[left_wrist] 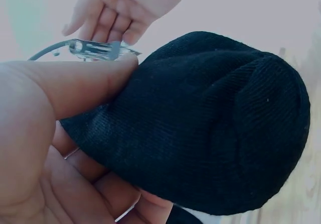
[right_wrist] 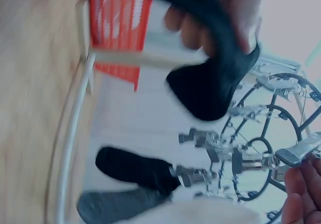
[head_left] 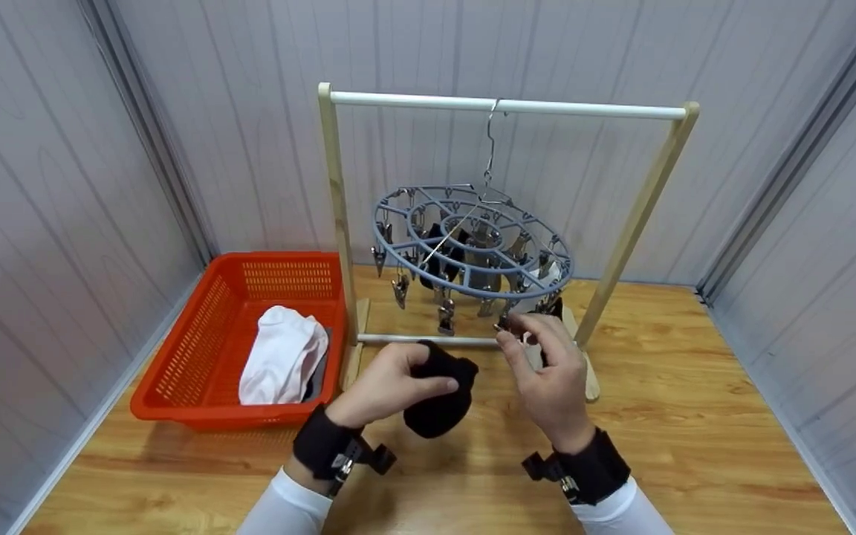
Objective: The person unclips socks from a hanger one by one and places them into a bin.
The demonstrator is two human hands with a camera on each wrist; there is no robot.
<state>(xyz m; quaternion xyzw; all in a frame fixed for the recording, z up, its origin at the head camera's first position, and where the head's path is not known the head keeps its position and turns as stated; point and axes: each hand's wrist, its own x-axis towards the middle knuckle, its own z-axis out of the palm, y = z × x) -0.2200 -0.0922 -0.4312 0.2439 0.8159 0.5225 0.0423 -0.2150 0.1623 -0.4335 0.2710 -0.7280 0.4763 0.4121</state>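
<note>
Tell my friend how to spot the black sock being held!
Find the rack with the round grey hanger. In front, the person's left hand grips the black sock, unlike the dark socks hanging from clips.

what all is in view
held sock: 1, black, in left hand
round hanger: 1, grey, on rack
clips: many, silver, under hanger
rack: 1, wood and white, on table
hanging socks: several, some dark, below hanger
basket: 1, orange, left of rack
sock pile: 1, white, in basket
cloth: some, dark grey, beneath pile
table: 1, brown, underneath
walls: 3, pale grey, around
sleeves: 2, white, bottom edge
wrist straps: 2, black, above sleeves
left hand: 1, bare, holding sock
right hand: 1, bare, pinching clip
</note>
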